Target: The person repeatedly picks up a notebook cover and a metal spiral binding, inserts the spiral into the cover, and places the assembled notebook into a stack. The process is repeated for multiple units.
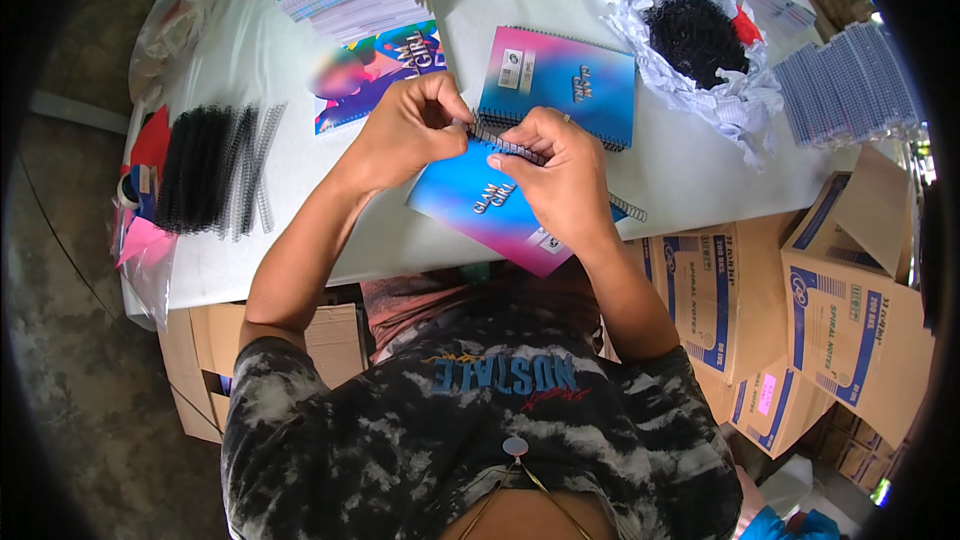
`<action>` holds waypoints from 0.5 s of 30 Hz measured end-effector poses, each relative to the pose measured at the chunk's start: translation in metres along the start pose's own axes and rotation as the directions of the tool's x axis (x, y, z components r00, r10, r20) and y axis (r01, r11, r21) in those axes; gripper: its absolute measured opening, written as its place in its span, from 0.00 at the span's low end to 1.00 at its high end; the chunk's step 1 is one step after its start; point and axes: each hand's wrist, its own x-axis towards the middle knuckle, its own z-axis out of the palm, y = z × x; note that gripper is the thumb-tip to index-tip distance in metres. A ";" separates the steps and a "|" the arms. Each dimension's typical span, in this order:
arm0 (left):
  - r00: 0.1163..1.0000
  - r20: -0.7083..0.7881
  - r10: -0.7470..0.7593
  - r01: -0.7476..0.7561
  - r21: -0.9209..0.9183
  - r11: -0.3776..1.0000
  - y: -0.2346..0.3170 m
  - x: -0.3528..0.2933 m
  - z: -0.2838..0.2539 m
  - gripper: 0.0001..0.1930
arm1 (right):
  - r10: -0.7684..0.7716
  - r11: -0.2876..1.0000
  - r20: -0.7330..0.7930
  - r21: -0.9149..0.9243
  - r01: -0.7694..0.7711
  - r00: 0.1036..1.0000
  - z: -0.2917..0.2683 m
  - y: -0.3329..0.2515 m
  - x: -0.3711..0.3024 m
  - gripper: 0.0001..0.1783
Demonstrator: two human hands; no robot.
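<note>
A notebook with a blue and pink cover [455, 185] lies slanted near the table's front edge. Along its upper edge runs a dark spiral binding coil [515, 147]. My left hand [420, 125] is closed, pinching the coil's left end between thumb and fingertips. My right hand [560, 165] grips the notebook's bound edge, its thumb on the cover and its fingers at the coil. Part of the notebook is hidden beneath that hand. Just beyond lies a stack of matching spiral-bound notebooks [560, 70]. A loose coil end [628, 208] shows right of my right wrist.
Many black coils [205, 168] lie at the table's left. Printed covers [378, 75] and a stack of page blocks [365, 0] are at the back. Crumpled paper [640, 70] surrounds a black tangle [697, 38]. More stacks [850, 85] stand far right; cardboard boxes [850, 325] sit below.
</note>
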 end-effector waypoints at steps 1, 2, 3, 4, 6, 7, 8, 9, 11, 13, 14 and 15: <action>0.999 0.032 -0.002 0.003 -0.017 1.000 -0.002 0.002 -0.001 0.07 | 0.019 1.000 0.018 -0.003 -0.019 1.000 -0.002 -0.001 -0.001 0.11; 0.998 0.064 -0.004 0.006 -0.034 0.999 -0.002 0.003 -0.001 0.07 | 0.038 0.999 0.036 -0.007 -0.038 0.999 -0.004 -0.001 -0.002 0.11; 0.999 0.053 -0.004 0.005 -0.010 1.000 0.001 0.005 0.004 0.06 | 0.058 0.998 0.047 -0.010 -0.057 0.997 -0.009 -0.001 -0.001 0.11; 0.999 0.050 0.001 -0.001 0.012 1.000 0.008 0.006 0.012 0.06 | 0.062 0.998 0.012 0.024 -0.062 0.998 -0.017 -0.003 -0.002 0.11; 0.985 0.143 0.093 -0.140 0.361 0.922 0.017 0.005 0.018 0.10 | 0.064 0.994 -0.058 0.095 -0.058 0.996 -0.037 -0.010 -0.004 0.11; 0.990 0.099 0.103 -0.136 0.432 0.892 0.020 0.006 0.022 0.11 | -0.126 0.992 -0.206 -0.017 0.125 0.971 -0.049 -0.012 -0.002 0.12; 0.992 0.054 0.116 -0.127 0.499 0.857 0.022 0.009 0.024 0.12 | -0.320 0.946 -0.323 -0.154 0.284 0.891 -0.060 -0.012 0.001 0.13; 0.965 -0.129 0.229 -0.148 0.454 0.879 0.021 0.019 0.031 0.12 | -0.365 0.931 -0.480 -0.178 0.318 0.798 -0.071 -0.006 0.005 0.14; 0.814 -0.436 0.385 -0.214 0.392 0.895 0.017 0.046 0.043 0.14 | -0.327 0.931 -0.674 -0.110 0.348 0.662 -0.085 0.017 0.016 0.18; 0.726 -0.571 0.382 -0.178 0.381 0.907 -0.015 0.084 0.045 0.18 | -0.180 0.926 -0.767 0.079 0.370 0.616 -0.090 0.065 0.029 0.24; 0.722 -0.611 0.324 -0.002 0.466 0.885 -0.033 0.093 0.045 0.19 | -0.061 0.958 -0.723 0.150 0.243 0.688 -0.088 0.093 0.031 0.31; 0.733 -0.571 0.369 0.136 0.655 0.743 -0.054 0.100 0.041 0.17 | -0.017 0.968 -0.708 0.164 0.188 0.706 -0.080 0.120 0.030 0.29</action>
